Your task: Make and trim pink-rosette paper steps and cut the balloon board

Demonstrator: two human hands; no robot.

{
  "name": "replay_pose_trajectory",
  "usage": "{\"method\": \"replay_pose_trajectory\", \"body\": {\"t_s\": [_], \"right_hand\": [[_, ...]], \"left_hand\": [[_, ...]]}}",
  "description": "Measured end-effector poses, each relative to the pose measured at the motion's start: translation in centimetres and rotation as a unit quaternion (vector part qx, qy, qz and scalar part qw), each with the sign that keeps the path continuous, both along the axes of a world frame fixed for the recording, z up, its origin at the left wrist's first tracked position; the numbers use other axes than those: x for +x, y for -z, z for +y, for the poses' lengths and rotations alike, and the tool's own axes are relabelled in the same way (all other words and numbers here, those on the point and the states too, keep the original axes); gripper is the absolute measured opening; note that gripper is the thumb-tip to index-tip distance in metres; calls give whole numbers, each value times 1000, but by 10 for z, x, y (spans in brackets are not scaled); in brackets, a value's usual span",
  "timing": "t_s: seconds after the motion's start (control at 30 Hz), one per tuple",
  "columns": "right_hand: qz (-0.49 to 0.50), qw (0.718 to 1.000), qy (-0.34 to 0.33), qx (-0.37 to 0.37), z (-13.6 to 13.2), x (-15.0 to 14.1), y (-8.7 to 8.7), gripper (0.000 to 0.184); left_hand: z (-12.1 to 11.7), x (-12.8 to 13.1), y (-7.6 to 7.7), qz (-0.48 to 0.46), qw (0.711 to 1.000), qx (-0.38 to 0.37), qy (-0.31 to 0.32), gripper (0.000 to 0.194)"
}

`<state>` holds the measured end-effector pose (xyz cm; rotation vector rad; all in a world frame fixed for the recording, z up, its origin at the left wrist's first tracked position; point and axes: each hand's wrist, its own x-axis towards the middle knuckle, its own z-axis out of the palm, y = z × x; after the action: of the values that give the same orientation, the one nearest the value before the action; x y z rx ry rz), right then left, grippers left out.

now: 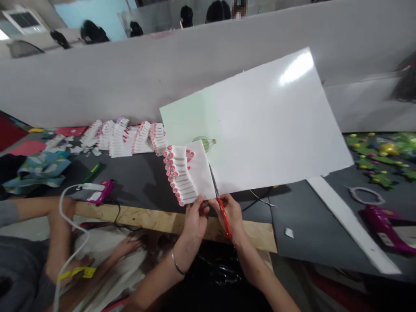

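Note:
My right hand (231, 213) is closed around the red handles of a pair of scissors (223, 214). The slim blades point up and away, along the right edge of a white card (203, 177). My left hand (196, 216) pinches the card's lower edge between thumb and fingers. A stack of white strips (183, 175) with red-and-white patterned round ends lies over the card's left part. Behind and to the right spreads a large glossy white sheet (266, 125), pale green at its left end with a small balloon drawing. Whether the card and sheet are joined is unclear.
More white strip stacks (120, 136) line the left back of the dark table (138, 175). A green marker (92, 172) and a purple glue gun (101, 192) lie left; another purple glue gun (388, 229) is right, near green felt pieces (378, 162). A co-worker's arm (60, 229) is at left.

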<state>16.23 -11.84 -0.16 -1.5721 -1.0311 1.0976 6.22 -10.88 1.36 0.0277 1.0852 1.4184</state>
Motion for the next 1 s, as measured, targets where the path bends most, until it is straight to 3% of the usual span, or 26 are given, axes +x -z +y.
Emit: {"method": "replay_pose_trajectory", "body": {"t_s": [0.13, 0.3, 0.4, 0.53, 0.6, 0.8, 1.0], "right_hand": [[15, 1000, -22, 5, 1, -2, 4, 51], [86, 986, -143, -12, -14, 7, 1, 47], [93, 975, -201, -26, -35, 29, -9, 41], [27, 958, -281, -48, -64, 73, -29, 32], [48, 953, -298, -37, -70, 89, -39, 39], [186, 933, -307, -1, -39, 97, -51, 53], [168, 935, -313, -3, -16, 103, -50, 51]], "left_hand": [[1, -4, 4, 7, 1000, 17, 3, 20], [9, -9, 5, 15, 1000, 8, -12, 23], [14, -10, 5, 21, 1000, 6, -6, 22], [19, -12, 5, 35, 999, 18, -3, 23], [20, -14, 5, 41, 999, 25, 4, 25], [15, -14, 8, 56, 997, 20, 43, 24], [12, -16, 1, 41, 998, 7, 56, 22]]}}
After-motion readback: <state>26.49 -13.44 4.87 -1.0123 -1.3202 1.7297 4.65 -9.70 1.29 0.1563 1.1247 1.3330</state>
